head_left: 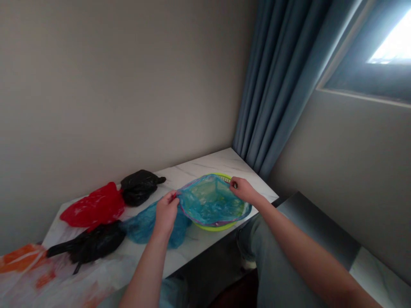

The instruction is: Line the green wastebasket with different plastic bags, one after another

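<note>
A translucent blue plastic bag [212, 201] is spread open inside and over a yellow-green basket [218, 227]. The basket's holed rim shows at the back and along the front. My left hand [167, 206] pinches the bag's edge on the left side. On the far right, my right hand [244, 189] grips the bag's edge by the basket rim; something small and dark shows at its fingers, too small to name. Another blue plastic bag [144, 224] lies beside the basket, partly behind my left hand and forearm.
A red plastic bag [96, 207], a knotted black bag [139, 186] and a second black bag [99, 241] lie left on the white marbled table [212, 160]. A clear-and-orange bag [25, 261] covers the near left corner. A blue curtain [276, 85] hangs behind.
</note>
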Action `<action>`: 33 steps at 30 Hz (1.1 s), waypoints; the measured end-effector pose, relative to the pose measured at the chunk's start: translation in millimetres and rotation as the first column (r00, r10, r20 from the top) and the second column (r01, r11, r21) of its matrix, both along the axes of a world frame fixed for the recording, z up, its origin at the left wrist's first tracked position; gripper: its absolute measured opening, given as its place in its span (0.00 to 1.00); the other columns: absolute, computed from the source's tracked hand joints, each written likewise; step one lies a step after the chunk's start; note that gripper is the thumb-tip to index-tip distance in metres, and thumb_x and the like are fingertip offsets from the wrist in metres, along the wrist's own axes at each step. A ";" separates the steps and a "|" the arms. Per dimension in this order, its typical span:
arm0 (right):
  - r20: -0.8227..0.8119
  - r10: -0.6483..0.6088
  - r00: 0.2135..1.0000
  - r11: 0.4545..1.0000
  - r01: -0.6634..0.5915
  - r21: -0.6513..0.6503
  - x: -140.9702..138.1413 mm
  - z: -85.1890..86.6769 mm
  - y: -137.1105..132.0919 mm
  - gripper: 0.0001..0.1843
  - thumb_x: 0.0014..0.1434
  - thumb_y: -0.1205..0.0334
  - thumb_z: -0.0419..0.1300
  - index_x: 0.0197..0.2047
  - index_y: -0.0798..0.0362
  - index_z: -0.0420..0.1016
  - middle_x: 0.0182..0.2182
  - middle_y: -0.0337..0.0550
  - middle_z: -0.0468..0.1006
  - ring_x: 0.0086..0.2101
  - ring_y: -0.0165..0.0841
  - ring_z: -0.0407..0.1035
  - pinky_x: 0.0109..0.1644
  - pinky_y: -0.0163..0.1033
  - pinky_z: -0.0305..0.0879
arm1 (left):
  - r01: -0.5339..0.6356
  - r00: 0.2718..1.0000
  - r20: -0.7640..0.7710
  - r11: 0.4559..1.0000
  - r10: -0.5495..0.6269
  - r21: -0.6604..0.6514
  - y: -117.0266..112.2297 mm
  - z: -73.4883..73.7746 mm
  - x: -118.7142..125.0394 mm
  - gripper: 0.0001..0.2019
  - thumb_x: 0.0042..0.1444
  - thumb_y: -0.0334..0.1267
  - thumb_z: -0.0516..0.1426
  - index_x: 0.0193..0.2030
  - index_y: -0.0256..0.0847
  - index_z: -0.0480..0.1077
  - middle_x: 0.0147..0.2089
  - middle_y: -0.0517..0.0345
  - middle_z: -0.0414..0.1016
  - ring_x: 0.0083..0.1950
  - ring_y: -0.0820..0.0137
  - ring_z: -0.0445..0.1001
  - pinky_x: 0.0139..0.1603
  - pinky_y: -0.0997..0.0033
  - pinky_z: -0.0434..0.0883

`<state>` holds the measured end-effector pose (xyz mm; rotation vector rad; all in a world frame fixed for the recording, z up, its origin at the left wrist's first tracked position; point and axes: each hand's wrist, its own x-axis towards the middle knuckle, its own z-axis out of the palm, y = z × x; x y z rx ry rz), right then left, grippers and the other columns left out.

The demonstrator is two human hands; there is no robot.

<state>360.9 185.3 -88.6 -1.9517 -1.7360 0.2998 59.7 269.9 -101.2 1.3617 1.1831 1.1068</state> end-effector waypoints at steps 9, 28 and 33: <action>-0.586 0.051 0.808 0.995 -0.093 -0.041 -3.9 -12.6 -1.0 0.11 0.61 0.65 0.53 0.47 0.54 0.71 0.33 0.41 0.79 0.25 0.28 0.70 0.31 0.34 0.64 | -0.130 0.927 -0.332 0.980 0.174 0.152 4.2 1.8 -5.6 0.11 0.46 0.39 0.58 0.21 0.43 0.59 0.20 0.66 0.59 0.25 0.71 0.58 0.31 0.70 0.55; -0.276 0.326 0.904 0.859 -0.405 -0.312 -18.0 -3.3 -6.4 0.17 0.52 0.61 0.66 0.46 0.55 0.82 0.29 0.39 0.80 0.28 0.31 0.71 0.32 0.34 0.62 | -0.277 0.940 0.185 0.957 0.288 -0.081 5.6 4.8 2.7 0.18 0.48 0.53 0.62 0.23 0.40 0.65 0.21 0.65 0.65 0.24 0.73 0.64 0.27 0.72 0.63; -0.278 0.265 0.923 0.928 -0.323 -0.185 -21.1 1.6 -5.8 0.14 0.53 0.69 0.60 0.42 0.55 0.82 0.30 0.40 0.81 0.30 0.31 0.71 0.34 0.34 0.62 | -0.292 0.816 0.392 0.889 0.424 -0.354 10.1 15.2 2.7 0.14 0.48 0.40 0.62 0.22 0.41 0.60 0.21 0.67 0.62 0.23 0.76 0.62 0.26 0.75 0.63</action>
